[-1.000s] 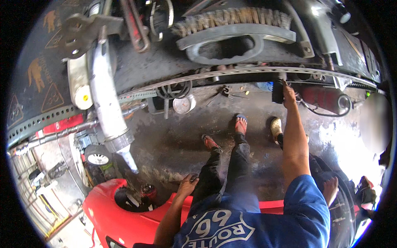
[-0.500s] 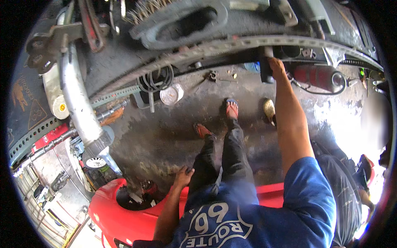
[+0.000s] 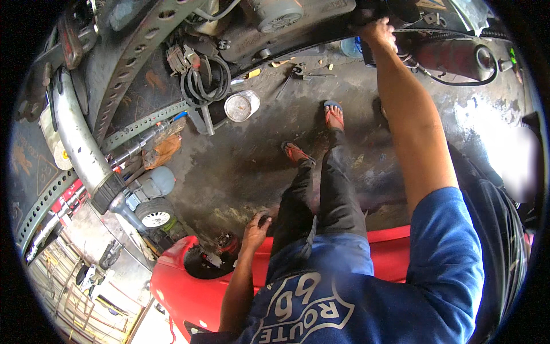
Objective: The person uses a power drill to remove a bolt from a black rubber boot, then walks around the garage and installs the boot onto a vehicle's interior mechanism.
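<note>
In the head view, the right hand (image 3: 379,35) reaches forward at the end of a straightened arm to the shadowed edge of the workbench; its fingers are bent against a dark part (image 3: 361,18) there, its outline lost in the gloom, and I cannot tell whether they grip it or only rest on it; a red cylinder (image 3: 450,59) with a looped black hose (image 3: 458,82) lies to the right of that hand, and a bluish clear plastic container (image 3: 352,47) stands just to its left; the left hand (image 3: 255,232) hangs low beside the left thigh, its fingers loosely curled; something dark shows at the fingertips, though I cannot tell whether it is a held object or grime; a red car body panel (image 3: 183,286) with a rounded opening lies behind and below this hand; farther forward, a round whitish can (image 3: 242,106) sits on the stained floor (image 3: 229,172), near a hanging coil of grey hose (image 3: 186,92); at the left, a silver tube (image 3: 80,135) with a dark ribbed collar slants across the perforated metal rail (image 3: 43,200), above a small wheel (image 3: 154,219) with a pale rim.
</note>
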`<move>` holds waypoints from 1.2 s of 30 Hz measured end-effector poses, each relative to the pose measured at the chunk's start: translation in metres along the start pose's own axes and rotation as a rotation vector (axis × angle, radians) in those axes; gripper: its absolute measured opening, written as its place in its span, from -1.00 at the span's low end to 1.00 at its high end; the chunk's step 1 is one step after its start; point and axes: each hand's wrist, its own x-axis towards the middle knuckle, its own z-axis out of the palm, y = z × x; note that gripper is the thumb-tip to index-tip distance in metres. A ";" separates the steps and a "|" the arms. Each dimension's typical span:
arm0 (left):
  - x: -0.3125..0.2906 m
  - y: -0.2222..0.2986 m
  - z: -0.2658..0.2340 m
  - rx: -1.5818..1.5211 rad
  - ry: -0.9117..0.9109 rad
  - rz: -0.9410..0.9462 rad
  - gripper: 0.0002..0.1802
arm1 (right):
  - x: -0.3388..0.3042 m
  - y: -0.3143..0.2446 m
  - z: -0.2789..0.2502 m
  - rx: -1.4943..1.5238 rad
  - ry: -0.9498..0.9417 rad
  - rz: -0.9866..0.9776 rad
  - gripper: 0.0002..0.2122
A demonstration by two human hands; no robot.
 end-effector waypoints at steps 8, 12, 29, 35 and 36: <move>0.003 -0.037 0.030 -0.047 -0.069 -0.063 -0.47 | 0.028 0.005 0.003 0.028 -0.017 -0.163 -0.03; 0.009 -0.052 0.045 -0.201 -0.088 0.001 -0.54 | 0.025 0.016 -0.018 0.000 -0.051 -0.312 -0.08; -0.033 0.022 -0.078 -0.255 -0.290 0.843 0.44 | -0.459 0.121 -0.052 -0.230 -0.903 -1.069 -0.18; -0.075 -0.048 -0.086 -0.226 -0.110 1.047 0.38 | -0.560 0.094 -0.044 -0.399 -0.935 -1.188 -0.22; -0.080 -0.057 -0.085 -0.327 -0.115 1.041 0.35 | -0.572 0.089 -0.046 -0.401 -0.926 -1.222 -0.19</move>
